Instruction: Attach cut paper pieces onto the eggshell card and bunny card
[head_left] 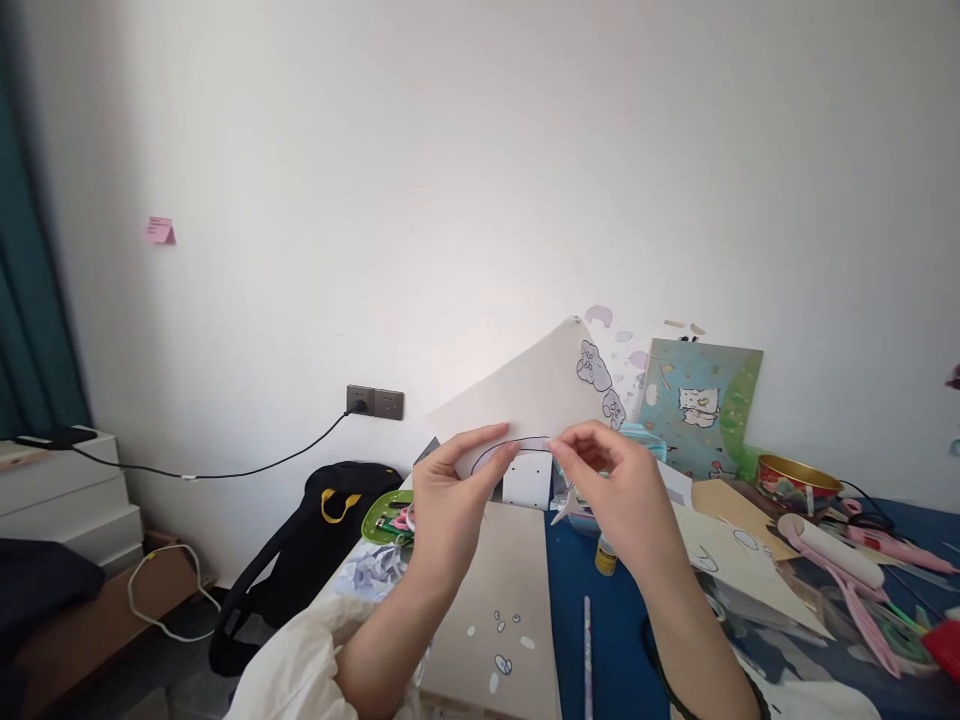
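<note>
A blue tabletop (567, 610) lies beneath both hands, with one beige board (517, 560) below the left hand (454, 485) and one large white sheet (525, 385) beyond them. The left thumb and fingers and the right hand's (607, 465) fingertips pinch one outlined paper piece (534, 444); it spans the gap between the hands, bowed upward, its long axis side to side, one end pointing right. Two grey figures (593, 366) sit on the sheet beyond the right hand; one small bottle (605, 557) stands just below it.
</note>
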